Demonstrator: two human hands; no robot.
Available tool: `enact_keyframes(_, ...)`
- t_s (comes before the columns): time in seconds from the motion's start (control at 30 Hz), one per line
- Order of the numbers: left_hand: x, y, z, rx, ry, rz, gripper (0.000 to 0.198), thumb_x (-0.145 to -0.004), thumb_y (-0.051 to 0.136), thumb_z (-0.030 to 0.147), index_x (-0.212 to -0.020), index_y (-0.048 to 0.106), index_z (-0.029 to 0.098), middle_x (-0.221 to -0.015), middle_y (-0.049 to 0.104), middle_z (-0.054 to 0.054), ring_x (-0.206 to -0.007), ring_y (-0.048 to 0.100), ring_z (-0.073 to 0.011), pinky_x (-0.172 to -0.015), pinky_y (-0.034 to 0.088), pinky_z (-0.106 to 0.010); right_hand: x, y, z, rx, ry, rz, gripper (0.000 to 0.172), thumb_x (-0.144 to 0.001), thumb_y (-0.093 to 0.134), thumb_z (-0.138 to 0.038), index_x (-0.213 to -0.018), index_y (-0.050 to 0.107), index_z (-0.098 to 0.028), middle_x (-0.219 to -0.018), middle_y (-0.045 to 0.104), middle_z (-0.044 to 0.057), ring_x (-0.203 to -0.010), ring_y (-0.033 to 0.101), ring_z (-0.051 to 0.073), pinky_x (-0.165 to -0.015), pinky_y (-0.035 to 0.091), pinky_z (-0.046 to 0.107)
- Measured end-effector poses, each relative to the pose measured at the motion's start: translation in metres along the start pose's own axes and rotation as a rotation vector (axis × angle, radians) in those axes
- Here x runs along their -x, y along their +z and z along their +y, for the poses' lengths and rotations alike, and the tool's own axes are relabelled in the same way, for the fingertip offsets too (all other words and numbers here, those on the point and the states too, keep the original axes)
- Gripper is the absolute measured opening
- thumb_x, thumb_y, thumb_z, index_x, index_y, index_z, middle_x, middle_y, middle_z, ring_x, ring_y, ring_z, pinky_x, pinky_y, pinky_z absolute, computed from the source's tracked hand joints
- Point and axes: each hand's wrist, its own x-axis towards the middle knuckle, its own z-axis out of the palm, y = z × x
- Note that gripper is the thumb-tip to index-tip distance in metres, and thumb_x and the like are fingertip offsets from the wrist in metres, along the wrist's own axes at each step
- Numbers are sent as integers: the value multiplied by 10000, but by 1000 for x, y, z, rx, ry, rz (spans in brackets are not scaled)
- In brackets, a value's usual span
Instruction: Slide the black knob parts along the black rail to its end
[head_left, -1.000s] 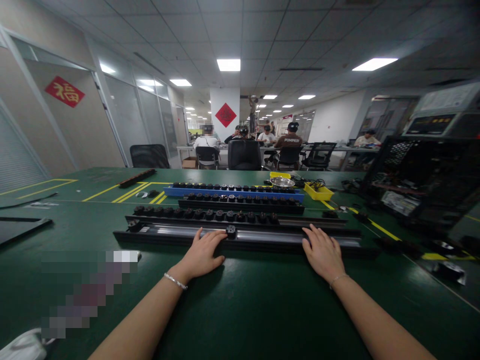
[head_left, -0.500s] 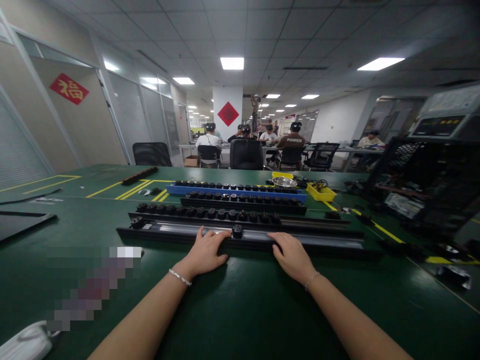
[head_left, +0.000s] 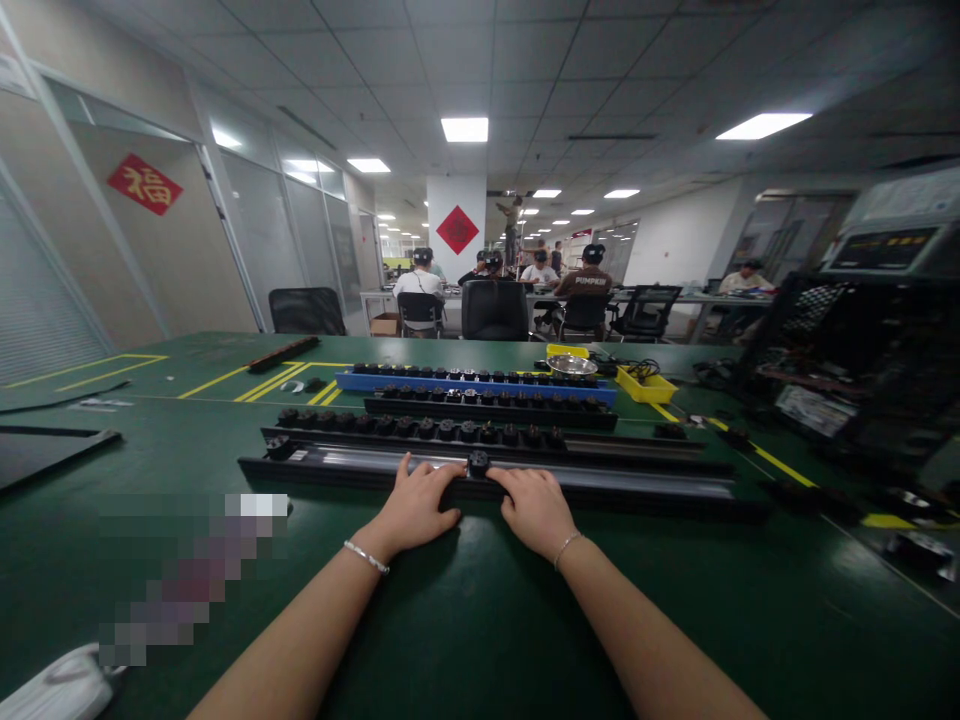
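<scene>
A long black rail [head_left: 637, 487] with a shiny channel lies crosswise on the green table before me. One small black socket module [head_left: 478, 463] sits in its channel near the middle, and another socket module [head_left: 278, 447] is at the left end. My left hand [head_left: 418, 508] rests over the rail's front edge, fingers spread, its index fingertip at the left side of the middle module. From the other side, my right hand [head_left: 537, 510] reaches with its fingers stretched out to the module's right side. Neither hand wraps around the module.
Behind lie two black rails [head_left: 420, 428] [head_left: 540, 408] and a blue rail [head_left: 360, 381], all carrying several socket modules. A metal bowl [head_left: 571, 366] and yellow bin [head_left: 645, 386] stand beyond. Electronic equipment [head_left: 810, 350] is at right, a white cable [head_left: 64, 685] at lower left. People sit farther back.
My right hand has moved left along the rail, from a spot apart from the middle socket module to its right side. My left hand stays at the module's left.
</scene>
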Motion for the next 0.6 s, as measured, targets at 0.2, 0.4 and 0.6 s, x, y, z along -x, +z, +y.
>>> enact_keyframes(0.2,1,0,0,-13,7,13,514,-712,595,332,-1202,445,300,-1213,587,-13,-1106,505,-250,-1084,25,-597,1,0,2,32,-18,2,459,-817,391,-164,-1230,534,-304,-1055,647,26,-996,526,178,-901,276,331)
enact_keyframes(0.4,1,1,-1,-27,17,9,524,-715,594,348,-1216,447,304,-1202,591,-14,-1107,506,-253,-1086,24,-587,2,-1,4,70,-22,-4,454,-826,383,-163,-1238,530,-281,-1034,646,39,-989,526,176,-911,282,316)
enact_keyframes(0.6,1,1,-2,-22,15,5,520,-716,588,351,-1216,449,310,-1211,585,-11,-1116,503,-254,-1087,19,-585,2,-1,5,86,-27,-1,444,-828,384,-160,-1225,538,-284,-1033,645,40,-988,531,172,-908,297,309)
